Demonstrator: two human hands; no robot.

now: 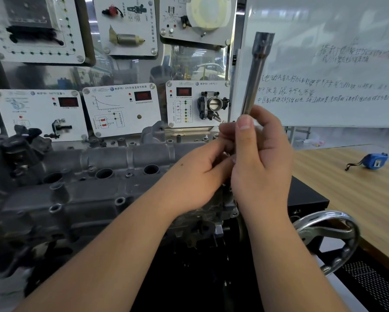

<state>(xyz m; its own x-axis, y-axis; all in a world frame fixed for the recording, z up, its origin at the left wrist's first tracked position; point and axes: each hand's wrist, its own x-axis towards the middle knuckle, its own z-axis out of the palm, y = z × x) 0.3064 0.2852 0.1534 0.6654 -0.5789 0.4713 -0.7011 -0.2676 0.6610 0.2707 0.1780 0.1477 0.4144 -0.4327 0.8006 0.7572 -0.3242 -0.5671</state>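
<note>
While the right hand's [261, 158] fingers [267, 119] curl round the socket tube [257, 73], upright over the engine's [76, 194] right end, and the left hand [195, 176] bunches at its hidden base, grip unclear, work seems early: 3 plug wells [104, 173] stand open, the tool in none yet.

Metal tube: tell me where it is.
Head view, right of centre: the metal tube stands nearly upright before the left edge of the whiteboard, its lower end held in the right hand, the left hand beside it.

Whiteboard [346, 25], wooden table [357, 199] — sensor display panels [121, 111] behind
</note>
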